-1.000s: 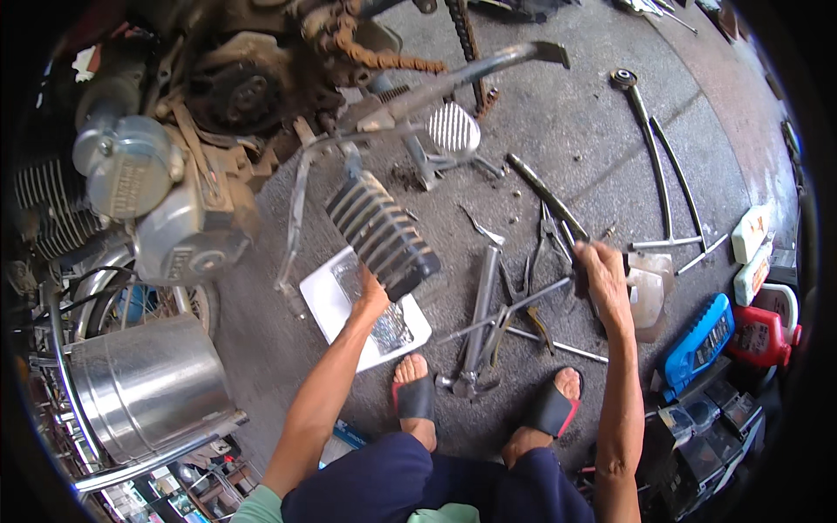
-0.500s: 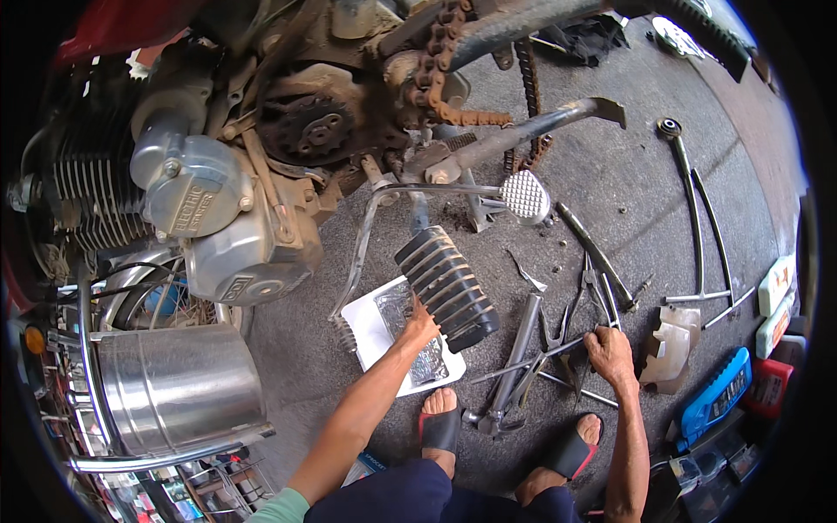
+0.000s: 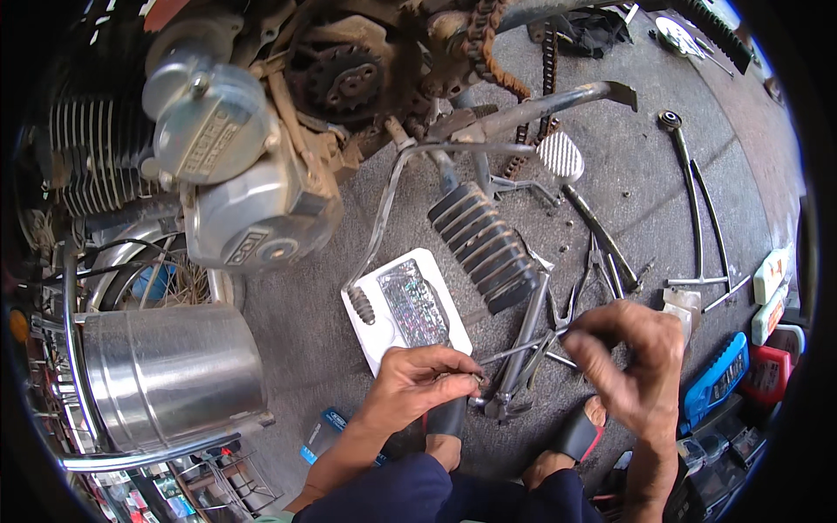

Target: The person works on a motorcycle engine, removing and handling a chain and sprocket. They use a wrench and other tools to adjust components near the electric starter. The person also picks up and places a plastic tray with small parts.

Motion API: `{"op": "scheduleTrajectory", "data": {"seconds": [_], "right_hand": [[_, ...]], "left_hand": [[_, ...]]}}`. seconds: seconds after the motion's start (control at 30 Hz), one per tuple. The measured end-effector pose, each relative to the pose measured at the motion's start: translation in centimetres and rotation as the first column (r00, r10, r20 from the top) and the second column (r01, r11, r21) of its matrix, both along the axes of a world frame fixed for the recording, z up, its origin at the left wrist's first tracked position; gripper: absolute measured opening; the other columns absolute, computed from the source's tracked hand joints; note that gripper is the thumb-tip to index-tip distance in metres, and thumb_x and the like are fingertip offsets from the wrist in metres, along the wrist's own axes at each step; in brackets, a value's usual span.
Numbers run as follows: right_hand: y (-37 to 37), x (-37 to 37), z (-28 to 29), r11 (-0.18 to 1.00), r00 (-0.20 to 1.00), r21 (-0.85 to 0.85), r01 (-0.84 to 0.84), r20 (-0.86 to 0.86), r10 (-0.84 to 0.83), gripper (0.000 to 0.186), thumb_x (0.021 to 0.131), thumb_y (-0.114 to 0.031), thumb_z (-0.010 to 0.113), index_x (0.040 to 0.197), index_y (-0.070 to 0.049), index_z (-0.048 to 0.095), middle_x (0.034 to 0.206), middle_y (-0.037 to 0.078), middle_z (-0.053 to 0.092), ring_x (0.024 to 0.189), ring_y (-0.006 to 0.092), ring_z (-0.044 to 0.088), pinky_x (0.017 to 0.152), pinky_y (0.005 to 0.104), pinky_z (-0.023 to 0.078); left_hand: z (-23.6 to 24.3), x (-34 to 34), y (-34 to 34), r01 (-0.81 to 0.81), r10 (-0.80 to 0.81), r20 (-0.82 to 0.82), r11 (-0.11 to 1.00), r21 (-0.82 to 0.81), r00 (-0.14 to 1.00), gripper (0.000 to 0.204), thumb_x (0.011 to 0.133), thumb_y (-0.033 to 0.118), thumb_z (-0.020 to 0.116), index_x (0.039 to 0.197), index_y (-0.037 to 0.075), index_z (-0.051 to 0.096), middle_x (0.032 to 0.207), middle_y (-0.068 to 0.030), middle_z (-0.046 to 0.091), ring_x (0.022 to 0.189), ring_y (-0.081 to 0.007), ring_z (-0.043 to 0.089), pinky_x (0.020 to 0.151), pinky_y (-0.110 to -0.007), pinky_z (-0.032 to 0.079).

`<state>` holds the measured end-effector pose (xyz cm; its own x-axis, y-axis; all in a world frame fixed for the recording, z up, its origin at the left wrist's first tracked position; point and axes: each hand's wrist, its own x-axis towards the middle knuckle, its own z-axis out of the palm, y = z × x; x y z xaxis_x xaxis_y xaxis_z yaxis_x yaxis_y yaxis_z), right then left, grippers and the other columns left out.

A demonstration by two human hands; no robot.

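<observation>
Over the near edge of a white tray, my left hand is pinched, thumb against fingertips. A tiny dark piece shows at the tips, too small to name. My right hand is raised to the right above the tools, its fingers curled and a gap left between thumb and forefinger; nothing shows in it. Between and beyond the hands lie a hammer and pliers on the ground. A shiny, speckled surface fills part of the tray.
A motorcycle engine with an exposed sprocket and rusty chain spans the upper left. A ribbed footrest and kickstand jut out. A metal cylinder stands left. T-handle wrench and blue case lie right.
My left hand has come back from the tray by the footrest, now pinching. My right hand has let go of the tools and risen. The view has shifted slightly.
</observation>
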<state>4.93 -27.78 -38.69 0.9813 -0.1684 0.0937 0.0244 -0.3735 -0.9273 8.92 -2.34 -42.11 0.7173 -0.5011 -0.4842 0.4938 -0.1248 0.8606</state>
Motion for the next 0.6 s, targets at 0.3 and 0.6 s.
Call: {"op": "scheduleTrajectory", "data": {"seconds": [0.3,0.6], "right_hand": [[6.0,4.5,3.5,0.974,0.856,-0.097,-0.206,0.464,0.228,0.022,0.075,0.003,0.075,0.096,0.004,0.070,0.078,0.015,0.070,0.065,0.0210,0.070,0.054,0.0286,0.055],[8.2,8.8,5.7,0.983,0.960,0.053,-0.174,0.233,0.157,0.017,0.083,-0.010,0.074,0.092,0.004,0.070,0.074,0.010,0.071,0.061,0.0133,0.066,0.056,0.0255,0.055]], "left_hand": [[6.0,3.6,-1.4,-0.279,0.349,0.038,0.805,-0.523,0.936,0.011,0.088,0.002,0.070,0.098,0.000,0.071,0.089,-0.0083,0.070,0.080,-0.0122,0.063,0.074,-0.026,0.051],[5.2,5.9,-1.7,-0.439,0.558,0.041,0.693,-0.573,0.829,0.019,0.097,0.018,0.063,0.102,0.002,0.071,0.088,-0.0068,0.071,0.078,-0.0128,0.064,0.075,-0.028,0.052]]}}
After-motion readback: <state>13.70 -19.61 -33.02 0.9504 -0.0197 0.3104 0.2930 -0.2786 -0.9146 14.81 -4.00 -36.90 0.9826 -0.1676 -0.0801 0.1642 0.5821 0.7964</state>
